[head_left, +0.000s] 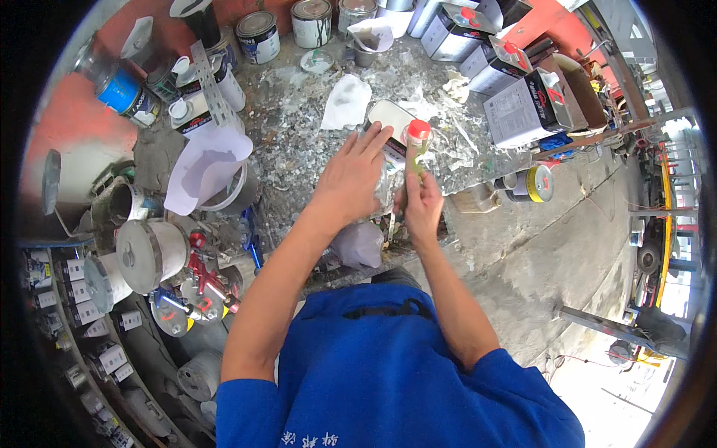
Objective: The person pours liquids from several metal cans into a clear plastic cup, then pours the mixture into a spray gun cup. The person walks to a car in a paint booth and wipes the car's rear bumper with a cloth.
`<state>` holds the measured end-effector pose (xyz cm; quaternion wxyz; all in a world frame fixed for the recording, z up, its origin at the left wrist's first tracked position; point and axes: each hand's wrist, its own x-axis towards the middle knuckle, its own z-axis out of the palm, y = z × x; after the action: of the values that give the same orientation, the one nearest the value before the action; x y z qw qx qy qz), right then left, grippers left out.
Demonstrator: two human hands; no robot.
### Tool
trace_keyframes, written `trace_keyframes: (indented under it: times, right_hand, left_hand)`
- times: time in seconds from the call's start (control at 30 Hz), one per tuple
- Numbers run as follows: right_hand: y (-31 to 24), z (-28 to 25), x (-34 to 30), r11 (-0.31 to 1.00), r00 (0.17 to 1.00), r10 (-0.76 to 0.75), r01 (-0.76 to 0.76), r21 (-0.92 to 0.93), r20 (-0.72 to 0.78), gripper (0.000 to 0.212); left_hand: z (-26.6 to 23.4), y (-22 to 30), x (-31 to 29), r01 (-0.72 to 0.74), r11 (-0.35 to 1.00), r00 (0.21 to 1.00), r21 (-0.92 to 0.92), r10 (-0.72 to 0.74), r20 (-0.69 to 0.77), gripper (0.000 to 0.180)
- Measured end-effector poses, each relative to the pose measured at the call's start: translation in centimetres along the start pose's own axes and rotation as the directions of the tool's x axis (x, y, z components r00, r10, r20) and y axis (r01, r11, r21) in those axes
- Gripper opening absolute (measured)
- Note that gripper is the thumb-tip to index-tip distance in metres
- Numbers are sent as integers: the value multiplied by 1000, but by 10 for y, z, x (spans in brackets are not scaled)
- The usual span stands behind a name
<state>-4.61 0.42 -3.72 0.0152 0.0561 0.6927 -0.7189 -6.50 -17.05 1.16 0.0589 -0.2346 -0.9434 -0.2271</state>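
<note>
A small rectangular metal can point(390, 115) with a pale top and dark side stands near the front of the stained bench. My left hand point(352, 175) has its fingers stretched out, the tips against the can's near edge. My right hand point(420, 207) is closed around a stick-like tool with an olive-tan handle point(412, 169), which points away from me. Its far end meets a red cap point(419, 129) beside the can; I cannot tell whether the cap belongs to the can or the tool. Below the hands, a translucent pale cup point(358, 245) is at the bench edge.
White paper point(347, 101) lies beyond my left hand. A bucket point(237, 190) with a paper strainer point(209, 168) stands to the left, near red spray guns point(209, 276). Paint tins point(258, 37) line the back. Rectangular cans point(523, 108) with red caps stand at right.
</note>
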Motion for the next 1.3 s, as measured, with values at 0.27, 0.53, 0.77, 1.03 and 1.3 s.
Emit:
trace_keyframes:
  times: [0.27, 0.53, 0.77, 1.03, 1.3]
  right_hand:
    - [81, -125, -40, 643, 949, -57, 272, -716, 309, 20]
    - [99, -129, 2, 305, 870, 60, 451, -839, 490, 18]
    - [-107, -57, 78, 548, 820, -320, 569, -614, 475, 30]
    - [-124, -45, 165, 802, 687, 51, 403, -440, 724, 33]
    - [-44, -128, 242, 712, 566, 547, -702, 14, 618, 37]
  left_hand:
    - [2, 1, 1, 1, 1000, 1000, -27, 0, 31, 56]
    - [-6, 8, 9, 23, 1000, 998, -16, -22, 58, 54]
    - [-8, 21, 8, 105, 992, 994, -73, -103, 31, 58]
    - [-8, 34, 18, 208, 975, 978, -80, -206, 38, 63]
    - [-11, 57, 23, 347, 934, 938, -86, -347, 15, 68]
